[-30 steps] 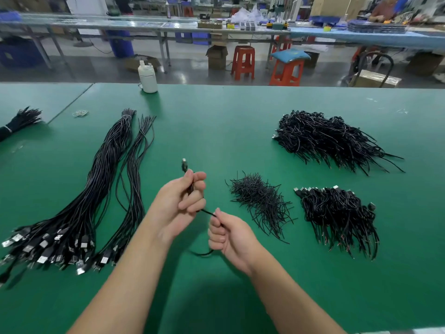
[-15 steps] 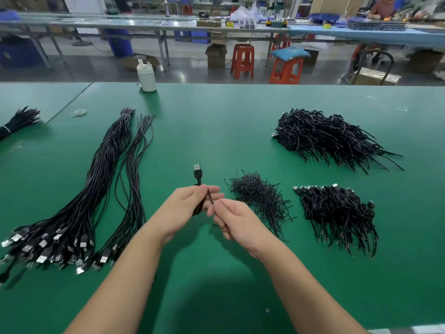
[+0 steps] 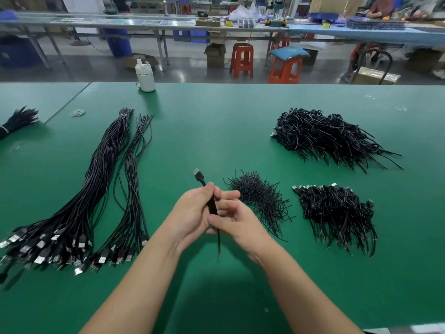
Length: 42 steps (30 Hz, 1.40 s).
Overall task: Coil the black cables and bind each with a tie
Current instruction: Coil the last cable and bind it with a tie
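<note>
Hands (image 3: 212,213) pinching slim folded black cable (image 3: 212,206)

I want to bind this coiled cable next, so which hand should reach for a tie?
Probably the right hand: the pile of ties lies just beyond it, while the left hand grips the folded cable.

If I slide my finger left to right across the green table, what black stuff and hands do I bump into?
Long straight cables → left hand → right hand → pile of ties → small pile of coiled cables.
</note>
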Available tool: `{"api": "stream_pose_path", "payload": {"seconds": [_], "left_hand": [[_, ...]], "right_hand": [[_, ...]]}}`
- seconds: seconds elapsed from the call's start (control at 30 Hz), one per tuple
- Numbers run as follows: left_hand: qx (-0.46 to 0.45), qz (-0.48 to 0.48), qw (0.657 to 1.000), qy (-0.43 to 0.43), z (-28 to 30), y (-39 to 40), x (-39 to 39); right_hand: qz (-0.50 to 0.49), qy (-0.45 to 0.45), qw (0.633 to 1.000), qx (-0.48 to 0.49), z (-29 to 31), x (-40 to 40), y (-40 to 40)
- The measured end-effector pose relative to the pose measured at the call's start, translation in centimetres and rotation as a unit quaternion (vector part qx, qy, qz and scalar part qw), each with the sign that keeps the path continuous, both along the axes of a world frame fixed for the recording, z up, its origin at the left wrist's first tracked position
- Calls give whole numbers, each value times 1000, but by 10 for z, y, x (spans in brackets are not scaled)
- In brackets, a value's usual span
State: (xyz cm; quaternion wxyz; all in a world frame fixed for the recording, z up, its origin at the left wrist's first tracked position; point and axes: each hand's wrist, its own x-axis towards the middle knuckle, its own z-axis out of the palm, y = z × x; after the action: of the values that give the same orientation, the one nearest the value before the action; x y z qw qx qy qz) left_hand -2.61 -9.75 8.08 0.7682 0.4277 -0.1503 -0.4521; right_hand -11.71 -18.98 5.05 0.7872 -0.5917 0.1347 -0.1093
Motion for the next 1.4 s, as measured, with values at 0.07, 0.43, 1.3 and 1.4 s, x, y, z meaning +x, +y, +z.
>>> {"api": "stream_pose_path", "payload": {"seconds": [0.07,0.43,1.3,1.4], "left_hand": [[-2,-35,999,13,0,2,1],[364,82,738,-562,2,3,-6],[176,-124,961,-172,-46,-5,27],[398,-65,740,-538,-80,-7,28]], "right_hand": [[-20,-14,1000,-15,-3,-1,-2],[-133,30,919,-370,-10,-10,-5],[-112,134,941,-291,-35,-20,-5],[-154,166,936,-269,-39,-22,-14]]}}
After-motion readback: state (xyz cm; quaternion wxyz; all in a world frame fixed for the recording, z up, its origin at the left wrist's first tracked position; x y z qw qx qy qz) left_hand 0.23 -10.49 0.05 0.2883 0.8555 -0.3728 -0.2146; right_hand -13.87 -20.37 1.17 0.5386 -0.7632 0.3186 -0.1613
